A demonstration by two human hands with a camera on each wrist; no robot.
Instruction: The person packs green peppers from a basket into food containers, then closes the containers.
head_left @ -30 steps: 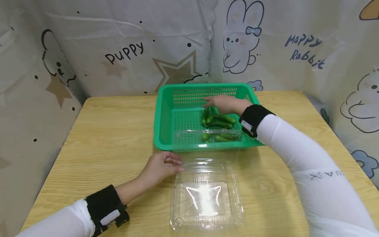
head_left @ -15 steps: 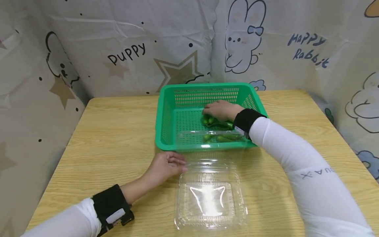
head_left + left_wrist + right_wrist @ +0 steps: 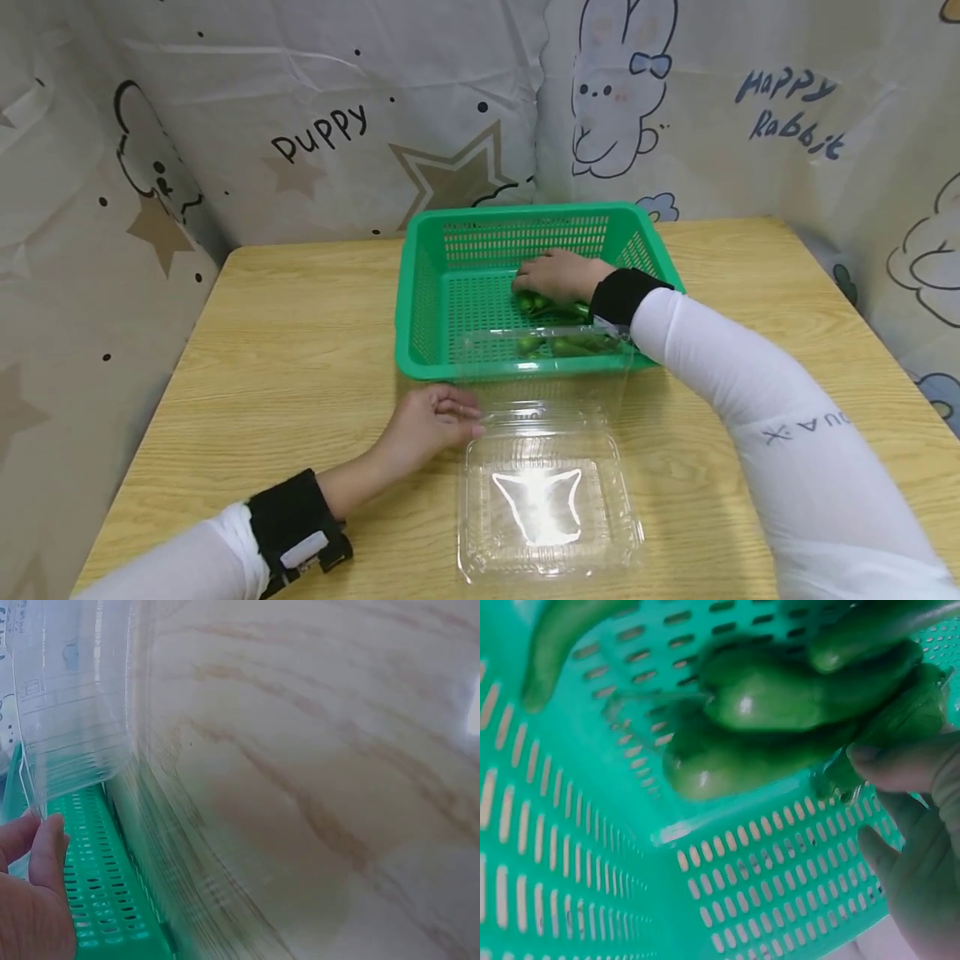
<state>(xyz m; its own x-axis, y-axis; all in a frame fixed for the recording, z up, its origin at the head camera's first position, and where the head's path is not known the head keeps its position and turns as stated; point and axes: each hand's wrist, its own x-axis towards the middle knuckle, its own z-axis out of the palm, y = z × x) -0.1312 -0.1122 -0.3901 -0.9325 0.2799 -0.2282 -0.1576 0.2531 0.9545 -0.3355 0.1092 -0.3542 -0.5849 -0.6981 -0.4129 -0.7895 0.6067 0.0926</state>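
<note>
Peppers [image 3: 780,694] lie directly under my right hand [image 3: 558,277], inside the green basket [image 3: 408,308], right of its middle; I judge that everything turns on this. From the right wrist I see 2 of them side by side, long axes running toward my thumb rather than across it, with the thumb tip against a darker pepper [image 3: 904,716] at their far end. The other fingers are bent and show below the thumb, partly hidden, so I cannot tell whether they pinch anything or merely rest around the bunch. 1 paler pepper [image 3: 559,645] lies apart, on the side away from the thumb.

My left hand [image 3: 427,421] is well off from the peppers, outside the basket by its near side. I have its thumb and a fingertip pinching the edge of the raised half of a clear plastic box [image 3: 540,508]. That half overlaps the basket's near rim in the head view; whether it touches, I cannot tell. The lower half sits flat on the table [image 3: 300,333].

So my right is the nearer hand, and to me a sound grip calls for closing across the peppers' width.
</note>
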